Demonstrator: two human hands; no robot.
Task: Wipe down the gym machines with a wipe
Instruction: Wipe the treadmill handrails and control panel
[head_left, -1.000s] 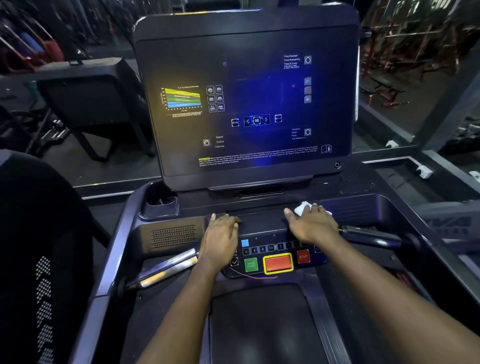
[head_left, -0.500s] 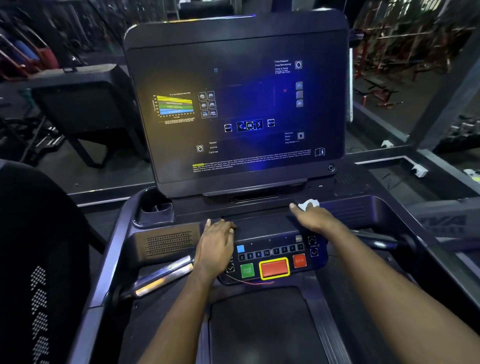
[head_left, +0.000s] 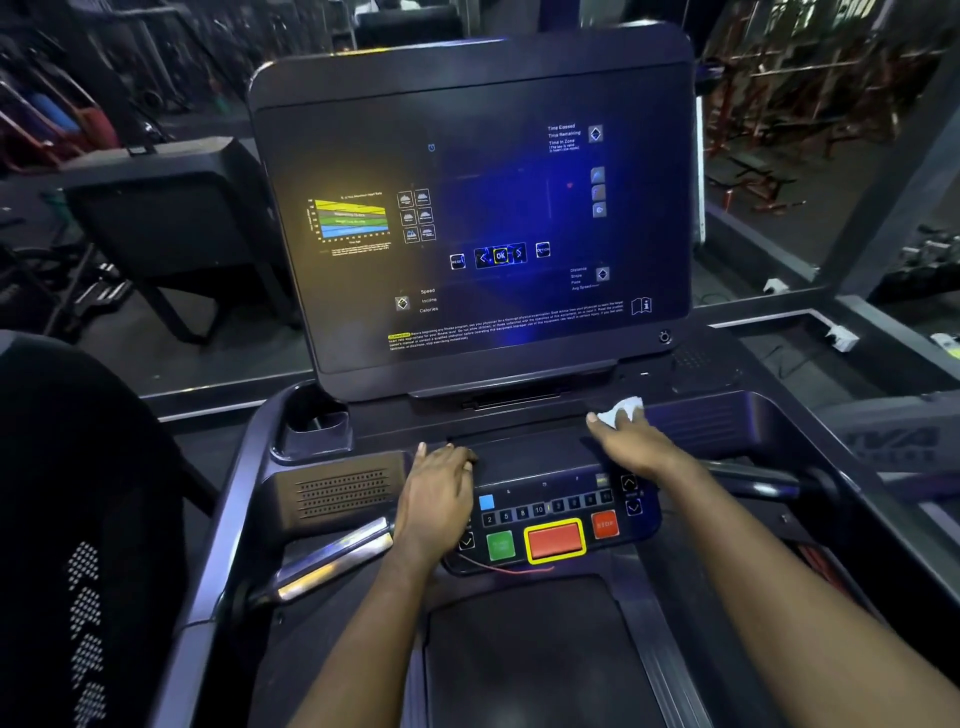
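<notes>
Wipe (head_left: 621, 410), white and crumpled, lies pressed under right hand (head_left: 636, 447).

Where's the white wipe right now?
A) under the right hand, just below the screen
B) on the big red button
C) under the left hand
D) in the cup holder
A: the wipe pokes out from under the right hand, below the screen.

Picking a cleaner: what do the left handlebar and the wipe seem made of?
Left handlebar: probably polished metal, judging by its bright mirror-like glints. Wipe: soft white paper or cloth, crumpled under the right hand; which, I cannot tell.
</notes>
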